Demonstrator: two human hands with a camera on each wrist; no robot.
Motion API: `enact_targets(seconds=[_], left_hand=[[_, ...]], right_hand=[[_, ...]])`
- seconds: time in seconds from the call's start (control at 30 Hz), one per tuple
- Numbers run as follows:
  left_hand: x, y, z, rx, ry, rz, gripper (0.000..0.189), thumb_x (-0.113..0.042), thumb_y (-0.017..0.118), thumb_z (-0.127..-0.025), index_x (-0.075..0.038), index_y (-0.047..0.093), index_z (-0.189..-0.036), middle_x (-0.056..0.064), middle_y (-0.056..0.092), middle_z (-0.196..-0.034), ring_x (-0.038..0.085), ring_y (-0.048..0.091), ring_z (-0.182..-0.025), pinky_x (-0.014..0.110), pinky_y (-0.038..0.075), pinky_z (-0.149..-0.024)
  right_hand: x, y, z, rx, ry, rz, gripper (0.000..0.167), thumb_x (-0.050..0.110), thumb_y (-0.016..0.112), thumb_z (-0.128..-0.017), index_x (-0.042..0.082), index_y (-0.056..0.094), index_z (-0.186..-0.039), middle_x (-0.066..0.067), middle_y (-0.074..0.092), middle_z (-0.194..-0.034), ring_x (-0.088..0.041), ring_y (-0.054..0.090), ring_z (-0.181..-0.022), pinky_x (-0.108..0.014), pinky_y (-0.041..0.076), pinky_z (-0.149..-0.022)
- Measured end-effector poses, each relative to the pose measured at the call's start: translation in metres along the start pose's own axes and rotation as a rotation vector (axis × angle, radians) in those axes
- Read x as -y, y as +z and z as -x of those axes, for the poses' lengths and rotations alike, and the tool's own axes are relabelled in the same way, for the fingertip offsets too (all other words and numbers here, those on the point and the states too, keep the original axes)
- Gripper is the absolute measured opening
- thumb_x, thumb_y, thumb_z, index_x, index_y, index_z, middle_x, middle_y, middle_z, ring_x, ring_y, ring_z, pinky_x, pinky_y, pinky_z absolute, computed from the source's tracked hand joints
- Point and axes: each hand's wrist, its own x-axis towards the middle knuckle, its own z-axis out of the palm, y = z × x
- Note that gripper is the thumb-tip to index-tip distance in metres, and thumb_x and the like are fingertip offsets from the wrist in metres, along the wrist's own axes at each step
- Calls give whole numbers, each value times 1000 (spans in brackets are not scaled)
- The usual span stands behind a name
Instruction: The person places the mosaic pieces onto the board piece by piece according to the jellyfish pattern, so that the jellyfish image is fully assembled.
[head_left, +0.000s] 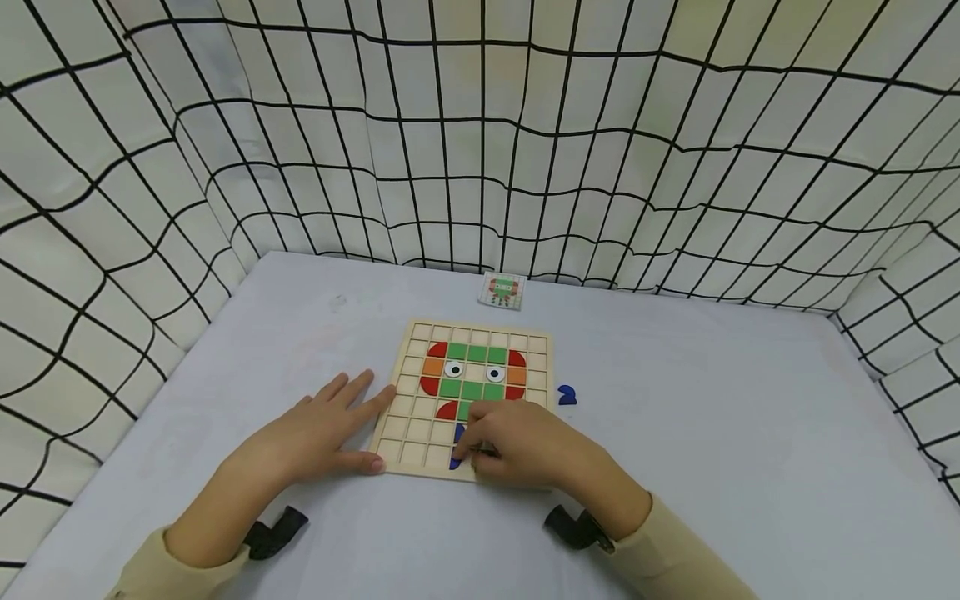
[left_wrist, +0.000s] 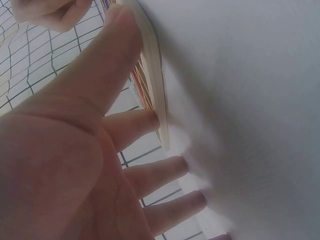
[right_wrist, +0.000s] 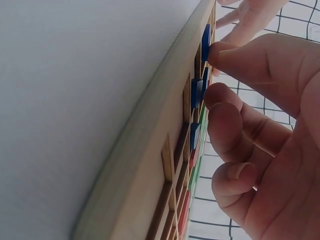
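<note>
A square wooden grid board [head_left: 412,429] lies on the table, with red, green, orange and blue pieces and two eye pieces set in its cells. My left hand [head_left: 318,433] rests along the board's left edge, fingers spread, its thumb on the near left corner. Over the near part of the board, my right hand [head_left: 525,442] touches a blue piece [right_wrist: 206,42] with one fingertip while its other fingers bend loosely. Further blue pieces [right_wrist: 196,92] sit in cells beside those fingers. From the head view, that hand hides part of the near rows.
Loose blue pieces [head_left: 567,395] lie on the table just right of the board. Behind it is a small card [head_left: 502,291] printed with a similar coloured figure. Black netting [head_left: 480,150] over white sheeting rises at the back and sides of the white table [head_left: 712,433].
</note>
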Motion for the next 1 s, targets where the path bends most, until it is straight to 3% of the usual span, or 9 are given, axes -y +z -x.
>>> enact_targets(seconds=[0.27, 0.43, 0.53, 0.63, 0.83, 1.0], left_hand=[[1, 0, -1, -4, 0, 5, 95, -63, 72, -79, -18, 38, -155, 25, 28, -160, 56, 24, -143, 76, 34, -100], [2, 2, -1, -10, -1, 4, 96, -63, 72, -78, -19, 38, -155, 24, 28, -160, 55, 24, -143, 75, 33, -102], [2, 2, -1, -9, -6, 2, 96, -63, 73, -78, -19, 38, -155, 23, 28, -160, 55, 24, -144, 75, 32, -102], [3, 2, -1, -9, -13, 0, 95, -62, 73, -79, -20, 37, -156, 23, 27, -161, 54, 24, -144, 75, 32, -103], [3, 1, -2, -1, -13, 10, 94, -62, 72, -80, -20, 36, -156, 23, 26, -161, 54, 23, -145, 76, 31, -103], [2, 1, 0, 15, -20, 29, 94, -62, 72, -80, -21, 35, -156, 22, 25, -162, 54, 21, -145, 76, 29, -104]], right_hand=[[-4, -8, 1, 28, 16, -64, 28, 15, 63, -92, 31, 78, -110, 15, 60, -92, -3, 52, -72, -19, 44, -63], [-24, -27, 6, -105, 54, -114, 23, 12, 62, -93, 23, 75, -109, 13, 63, -95, -8, 55, -81, -23, 49, -69], [-42, -38, 15, -189, 116, -156, 21, 11, 64, -93, 17, 72, -111, 10, 64, -95, -10, 56, -84, -26, 52, -70], [-60, -48, 23, -220, 203, -182, 21, 12, 64, -94, 14, 71, -114, 7, 64, -95, -12, 58, -84, -29, 53, -68], [-91, -55, 36, -183, 390, -128, 27, 16, 66, -93, 16, 71, -119, 3, 65, -94, -16, 57, -79, -29, 50, -64], [-106, -50, 40, -136, 496, -134, 28, 22, 74, -89, 19, 72, -116, 2, 64, -93, -18, 56, -82, -30, 49, -67]])
